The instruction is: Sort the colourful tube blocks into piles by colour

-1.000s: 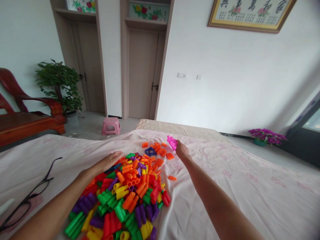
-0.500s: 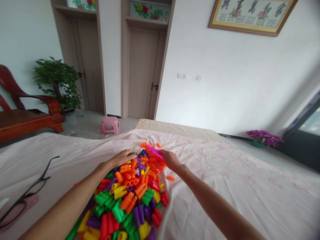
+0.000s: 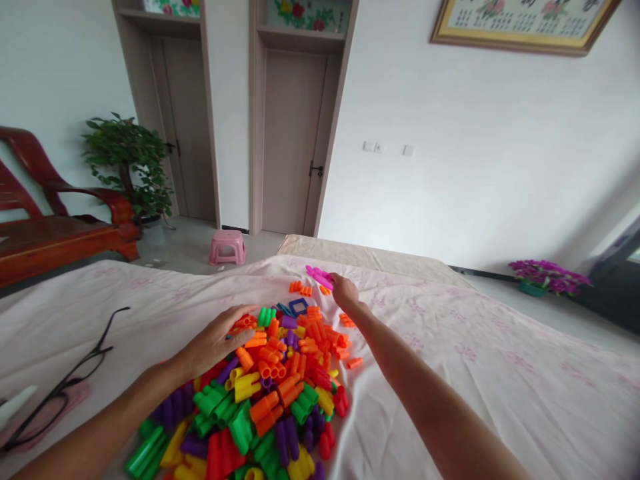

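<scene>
While the right hand [image 3: 345, 291] holds a bright pink piece [image 3: 319, 277] just beyond the far edge of the heap [image 3: 275, 387] of plastic blocks, the left hand [image 3: 225, 333] rests along the heap's left side. From where I stand, the right fingers are narrow, pinched on the near end of the pink piece; the left ones are stretched out, the thumb apart from them over some orange blocks, gripping nothing that I can see.

The heap worries me most: its blocks lie loose on one another, so a shove from the left palm could send the upper ones sliding off to the right, where a stray orange block [image 3: 355, 363] sits on the pale flowered cloth [image 3: 430, 373]. That cloth is rucked, and a dragging wrist might pull a fold and shift everything on it. Pinched at one end only, the pink piece could twist or slip if it knocked the blue square frame [image 3: 299, 307]. The dark-rimmed glasses [image 3: 65, 383] lie near the left forearm, and a careless elbow might catch them.

As for the pink piece, it looks thin and glossy, with a lobed edge, slanting leftward from the fingers; its face I can't make out.
</scene>
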A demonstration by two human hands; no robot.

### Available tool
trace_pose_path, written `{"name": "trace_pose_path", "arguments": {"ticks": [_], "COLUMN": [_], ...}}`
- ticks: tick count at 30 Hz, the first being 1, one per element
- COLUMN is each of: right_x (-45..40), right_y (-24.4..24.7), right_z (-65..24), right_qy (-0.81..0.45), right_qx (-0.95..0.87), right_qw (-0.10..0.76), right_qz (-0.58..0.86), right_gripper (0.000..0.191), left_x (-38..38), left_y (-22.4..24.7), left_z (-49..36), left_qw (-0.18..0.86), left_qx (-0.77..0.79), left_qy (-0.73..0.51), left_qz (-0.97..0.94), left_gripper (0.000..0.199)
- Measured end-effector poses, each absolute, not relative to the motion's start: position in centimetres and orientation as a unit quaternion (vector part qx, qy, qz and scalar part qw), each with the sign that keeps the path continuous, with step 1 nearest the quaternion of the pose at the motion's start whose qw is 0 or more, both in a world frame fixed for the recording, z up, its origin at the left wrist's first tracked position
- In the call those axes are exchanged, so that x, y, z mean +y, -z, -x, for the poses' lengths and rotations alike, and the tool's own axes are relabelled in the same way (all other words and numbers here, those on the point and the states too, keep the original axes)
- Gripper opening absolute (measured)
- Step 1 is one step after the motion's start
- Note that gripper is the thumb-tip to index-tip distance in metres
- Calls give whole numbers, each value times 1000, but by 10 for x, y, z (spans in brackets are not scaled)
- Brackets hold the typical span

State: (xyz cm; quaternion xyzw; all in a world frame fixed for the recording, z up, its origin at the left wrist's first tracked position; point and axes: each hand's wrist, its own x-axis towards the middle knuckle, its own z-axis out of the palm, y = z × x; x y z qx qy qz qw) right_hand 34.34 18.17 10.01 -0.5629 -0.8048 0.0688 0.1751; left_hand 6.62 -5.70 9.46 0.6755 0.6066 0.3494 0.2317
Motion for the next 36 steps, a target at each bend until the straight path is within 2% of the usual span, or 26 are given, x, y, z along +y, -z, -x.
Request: {"name": "trace_pose_path", "arguments": {"ticks": [5, 10, 13, 17, 21, 24, 27, 30, 33, 36], "right_x": [176, 136, 109, 93, 96, 89, 72, 55, 42, 32], "right_y": [-88, -87, -90, -86, -72, -64, -62, -63, -62, -61], "right_z": [-317, -335, -356, -386, -421, -438, -436, -421, -409, -403], "right_qy": [-74, -82, -120, -202, -285, -326, -310, -301, -361, -457], "right_qx": [-844, -875, -885, -871, -764, -720, -748, -774, -756, -707], "right_qw": [118, 118, 143, 183, 244, 274, 272, 262, 256, 259], "right_qz": [518, 462, 427, 409, 525, 548, 520, 492, 482, 473], "right_gripper": [35, 29, 26, 18, 15, 14, 9, 6, 7, 8], "left_x": [-121, -175, -189, -192, -187, -179, -167, -153, -138, -122], "left_y": [-46, 2, 13, 3, -14, -26, -37, -45, -49, -46], "left_z": [-30, -26, -45, -68, -78, -83, -93, -108, -128, -151], "left_qw": [125, 51, -8, -39, -32, -8, 15, 56, 105, 144], "left_qx": [648, 648, 666, 682, 677, 672, 661, 637, 629, 629], "left_qy": [-293, -285, -284, -290, -284, -269, -269, -289, -305, -339], "left_qz": [-692, -705, -690, -670, -679, -690, -700, -712, -707, -685], "left_gripper": [81, 123, 134, 127, 120, 111, 99, 98, 96, 86]}}
